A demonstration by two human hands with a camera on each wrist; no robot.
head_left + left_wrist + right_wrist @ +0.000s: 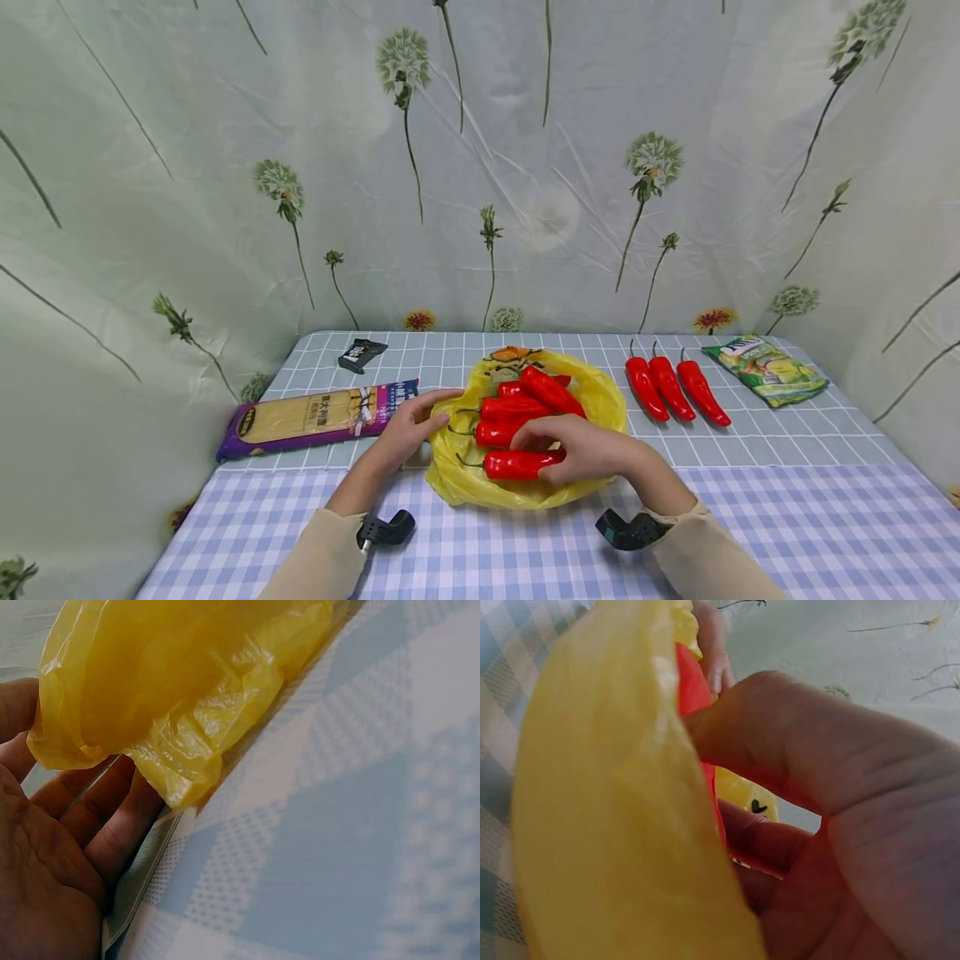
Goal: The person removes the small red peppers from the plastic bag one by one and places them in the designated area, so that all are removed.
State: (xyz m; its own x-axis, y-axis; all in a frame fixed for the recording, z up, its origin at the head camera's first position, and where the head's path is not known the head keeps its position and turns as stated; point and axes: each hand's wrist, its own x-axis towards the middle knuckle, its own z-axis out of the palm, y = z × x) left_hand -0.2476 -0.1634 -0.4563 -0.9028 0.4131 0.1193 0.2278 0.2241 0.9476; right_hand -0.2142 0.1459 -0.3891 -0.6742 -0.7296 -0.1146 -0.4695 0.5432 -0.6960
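Observation:
A yellow plastic bag (pixel 480 497) lies spread open in the middle of the table, with several glossy red chili peppers (pixel 508 408) inside. At its left rim my left hand (pixel 408 429) holds the edge, thumb on one side and fingers behind the plastic, as the left wrist view shows. My right hand (pixel 573 446) reaches over the right side of the bag. Its thumb and fingers grip the nearest red chili pepper (pixel 510 465) by the thick end, the stem pointing left. In the right wrist view the bag wall (pixel 622 795) hides much of that pepper (pixel 693 679).
Three red chili peppers (pixel 677 387) lie side by side right of the bag, beside a green packet (pixel 767 369). A purple pack of noodles (pixel 315 419) lies to the left, with a small black packet (pixel 363 355) behind it. A floral curtain (pixel 480 167) hangs behind the table.

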